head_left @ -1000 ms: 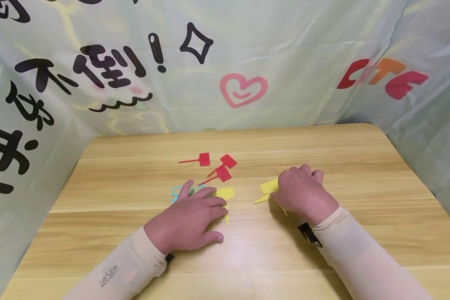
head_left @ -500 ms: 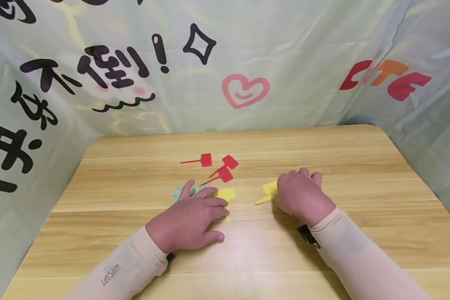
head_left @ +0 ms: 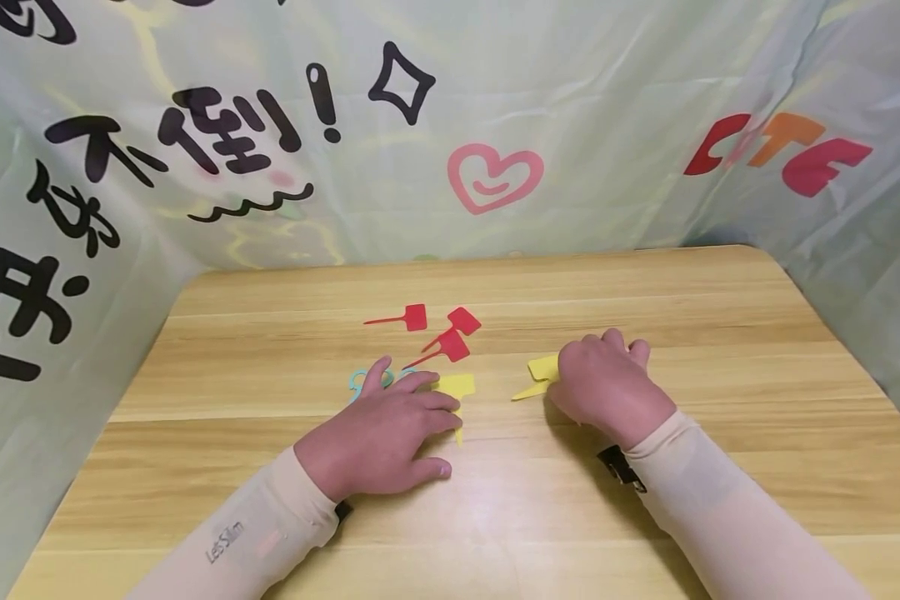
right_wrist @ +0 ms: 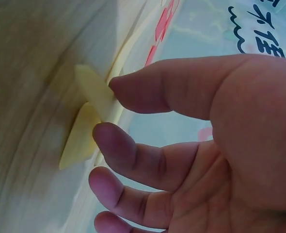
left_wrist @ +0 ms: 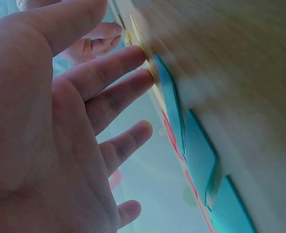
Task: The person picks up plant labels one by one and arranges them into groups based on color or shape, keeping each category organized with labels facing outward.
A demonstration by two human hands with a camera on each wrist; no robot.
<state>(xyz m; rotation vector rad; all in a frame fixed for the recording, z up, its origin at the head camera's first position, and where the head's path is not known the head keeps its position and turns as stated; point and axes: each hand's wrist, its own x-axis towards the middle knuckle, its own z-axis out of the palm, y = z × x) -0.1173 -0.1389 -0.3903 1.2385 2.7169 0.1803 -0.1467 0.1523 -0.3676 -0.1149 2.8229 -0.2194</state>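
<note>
My left hand (head_left: 382,433) lies palm down with fingers spread, its fingertips at a yellow T-shaped plant label (head_left: 459,384). Teal flat pieces (head_left: 357,382) are partly covered by that hand; the left wrist view shows several of them (left_wrist: 201,153) beside the fingers. Further right, my right hand (head_left: 615,387) bends its fingers down over yellow plant labels (head_left: 543,367). In the right wrist view, the thumb and index finger hold a yellow label (right_wrist: 92,90) by its edge, and another yellow label (right_wrist: 80,138) lies beside it. The hand hides much of both.
Red plant labels lie behind the left hand: one apart (head_left: 416,317) and two overlapping (head_left: 453,346). The wooden table (head_left: 645,292) ends at a printed cloth backdrop (head_left: 600,167) at the back and sides.
The right fingers have shifted slightly around the yellow labels, and a stem tip that showed below that hand is now hidden. My left hand has stayed in place.
</note>
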